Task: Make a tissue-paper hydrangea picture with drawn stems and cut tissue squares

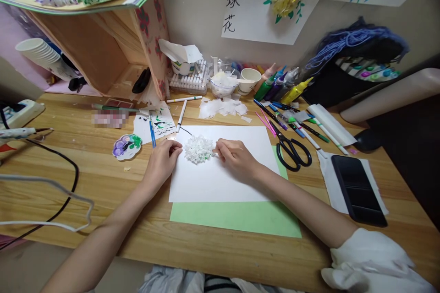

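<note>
A white paper flower head (198, 149), with many small ruffled petals and a few green touches, lies on a white sheet of paper (220, 183). Just left of the flower, my left hand (164, 158) rests at the sheet's left edge, its fingers bent and pressed together; what they hold, if anything, is hidden. At the flower's right side my right hand (235, 155) is closed in a pinch, fingertips touching or almost touching the petals. Anything in that pinch is too small to make out. Under the white sheet sits a light green sheet (237, 218).
Left of the hands lie a paint palette (127, 147), a blue brush (152, 132) and paint-marked paper (165, 121). Black-handled scissors (290, 146), pens and a phone (359, 187) are on the right. Behind stand paint bottles (295, 91), a paper cup (249, 81) and torn paper bits (223, 107).
</note>
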`<state>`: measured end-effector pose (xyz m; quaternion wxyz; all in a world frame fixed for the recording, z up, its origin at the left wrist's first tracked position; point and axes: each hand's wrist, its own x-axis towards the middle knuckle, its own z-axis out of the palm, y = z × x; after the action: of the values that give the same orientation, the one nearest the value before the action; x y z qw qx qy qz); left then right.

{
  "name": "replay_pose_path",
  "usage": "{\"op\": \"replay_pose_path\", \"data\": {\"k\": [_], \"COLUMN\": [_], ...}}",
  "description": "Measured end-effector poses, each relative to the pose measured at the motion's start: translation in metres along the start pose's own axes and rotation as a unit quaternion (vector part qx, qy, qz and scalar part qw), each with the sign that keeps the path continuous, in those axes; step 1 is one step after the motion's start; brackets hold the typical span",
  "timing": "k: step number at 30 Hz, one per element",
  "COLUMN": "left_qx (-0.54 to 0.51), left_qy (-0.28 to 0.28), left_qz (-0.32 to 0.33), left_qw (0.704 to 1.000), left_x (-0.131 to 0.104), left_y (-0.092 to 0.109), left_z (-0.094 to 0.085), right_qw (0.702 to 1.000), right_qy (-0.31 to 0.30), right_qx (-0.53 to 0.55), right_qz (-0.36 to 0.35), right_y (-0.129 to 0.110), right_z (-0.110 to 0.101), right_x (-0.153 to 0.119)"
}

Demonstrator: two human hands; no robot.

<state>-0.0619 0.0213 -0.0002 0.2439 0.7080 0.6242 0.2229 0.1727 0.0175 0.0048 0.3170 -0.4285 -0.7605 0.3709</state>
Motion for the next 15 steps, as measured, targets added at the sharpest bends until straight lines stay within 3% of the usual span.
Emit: {"op": "replay_pose_path", "data": {"k": [4,10,12,15], "left_qx": [0.004,0.005,0.003,0.010], "left_qy": [0.002,0.002,-0.001,-0.022], "left_qz": [0.009,0.006,0.004,0.004], "left_qw": [1.000,1.000,1.000,1.000], "left_x": [0.000,0.000,-0.001,0.001], "left_y": [-0.001,0.000,-0.001,-0.002], "left_z": [0.000,0.001,0.000,-0.005], "right_qw": [0.991,0.982,0.991,0.996], "right_qy": [-0.067,-0.133,-0.101,0.051], "right_qx": [-0.097,-0.126,-0.078,0.072], "right_qz": [-0.061,-0.043,-0.042,0.001], "right_y": [-0.009,-0.025,-0.027,-0.021], "right_z": [-0.006,-0.015,-0.022,-0.030], "right_x": [0.017,0.035,0.029,0.009]}}
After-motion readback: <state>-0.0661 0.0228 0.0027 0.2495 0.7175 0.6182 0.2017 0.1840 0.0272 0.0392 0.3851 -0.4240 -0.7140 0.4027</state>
